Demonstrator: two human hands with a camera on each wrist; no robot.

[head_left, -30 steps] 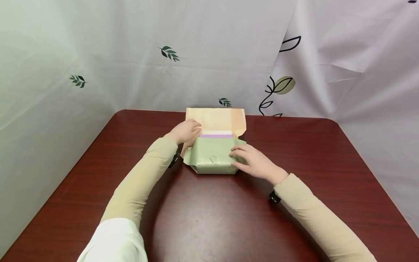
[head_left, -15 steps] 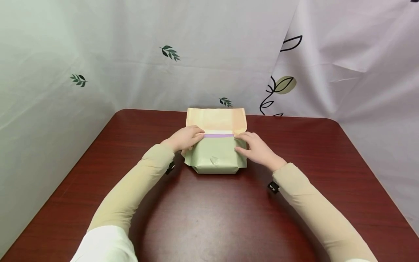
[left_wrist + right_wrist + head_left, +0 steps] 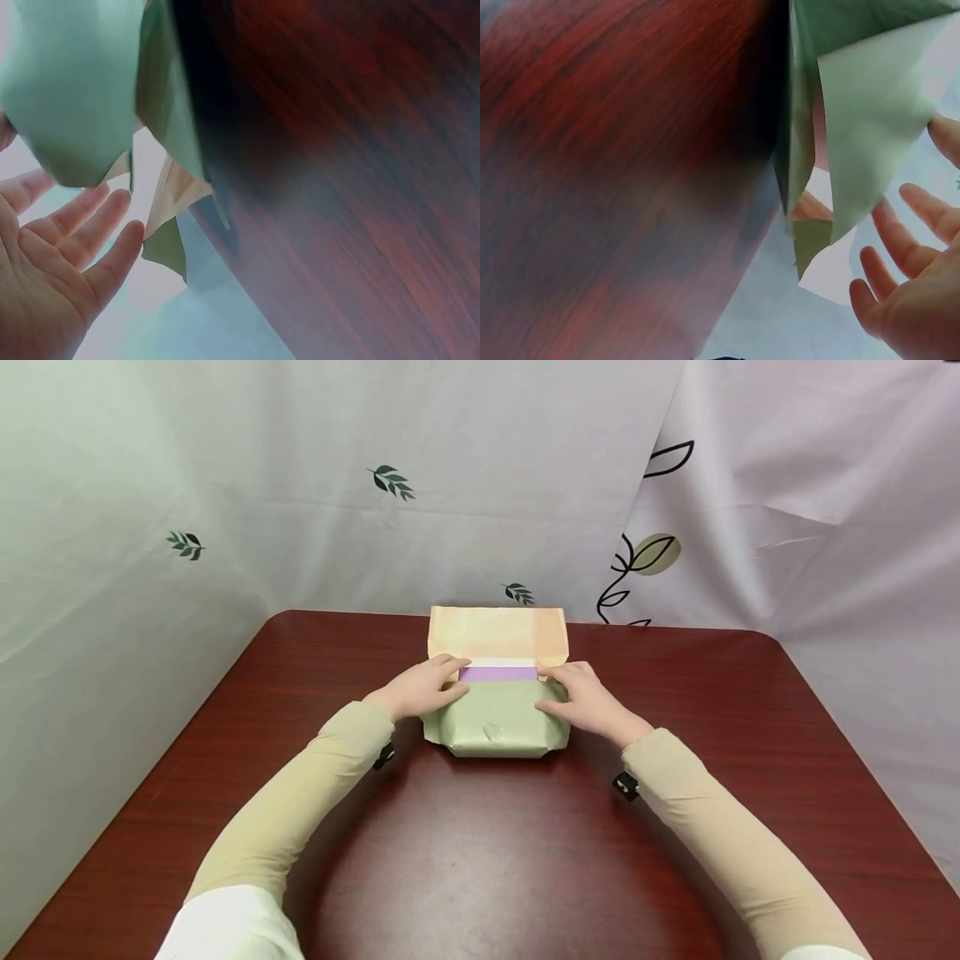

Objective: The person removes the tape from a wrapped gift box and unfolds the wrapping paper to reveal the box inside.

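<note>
A box-like parcel in pale green paper stands at the far side of the table. A purple strip shows above the paper's upper edge, with a cream inner sheet spread out behind it. My left hand holds the upper left edge of the wrapping paper, thumb on the near side and fingers beyond. At the upper right edge, my right hand holds the paper likewise. In the right wrist view, a loose green flap meets the fingertips. What lies inside the paper is mostly hidden.
The dark red-brown table extends around the parcel, its far edge close behind the cream sheet. White cloth with leaf prints hangs behind and at both sides. Black wrist cameras sit under the sleeves.
Both hands have come to the paper's upper corners, the left moving nearer and the right moving farther away. The green upper edge has dropped slightly, so more purple shows.
</note>
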